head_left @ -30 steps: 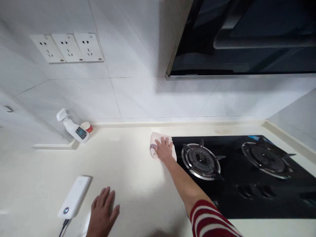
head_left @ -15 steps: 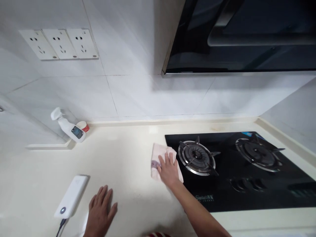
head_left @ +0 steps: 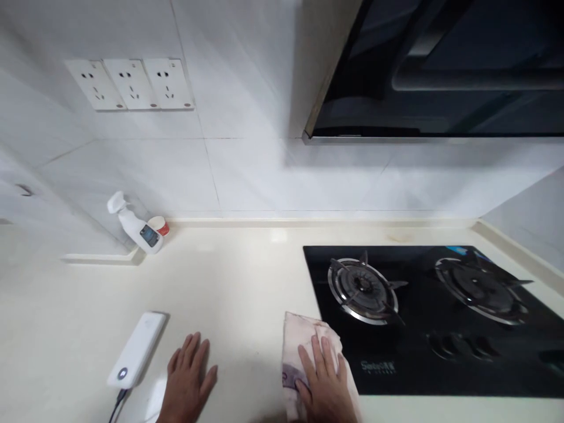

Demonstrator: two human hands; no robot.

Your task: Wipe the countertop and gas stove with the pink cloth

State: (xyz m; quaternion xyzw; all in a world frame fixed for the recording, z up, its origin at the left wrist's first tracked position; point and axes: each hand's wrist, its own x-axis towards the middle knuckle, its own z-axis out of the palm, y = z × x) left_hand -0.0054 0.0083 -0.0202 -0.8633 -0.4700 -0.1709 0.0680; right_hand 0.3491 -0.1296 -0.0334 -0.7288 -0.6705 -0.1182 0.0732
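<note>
Under my right hand (head_left: 326, 382) lies a pale pink cloth (head_left: 302, 335) with a greyish patch on its left side. The hand is flat on it, fingers spread and stretched out, pressing from above rather than gripping. The cloth rests on the cream countertop (head_left: 238, 294) and overlaps the left front edge of the black gas stove (head_left: 414, 358). My left hand (head_left: 188, 376) rests palm down on the counter, fingers extended, holding nothing. To its left is a white power bank (head_left: 140, 346) with a dark cable (head_left: 118, 402) plugged into its near end.
A white spray bottle (head_left: 138, 229) and a small red-and-white cup (head_left: 159, 225) stand in the back left corner. The stove has a left burner (head_left: 363, 288) and a right burner (head_left: 480, 288). A dark range hood (head_left: 440, 106) overhangs it. Wall sockets (head_left: 132, 85) sit upper left.
My right hand has moved toward me with the cloth, from beside the left burner to the stove's front left corner. The left hand stays on the counter. The view has shifted slightly.
</note>
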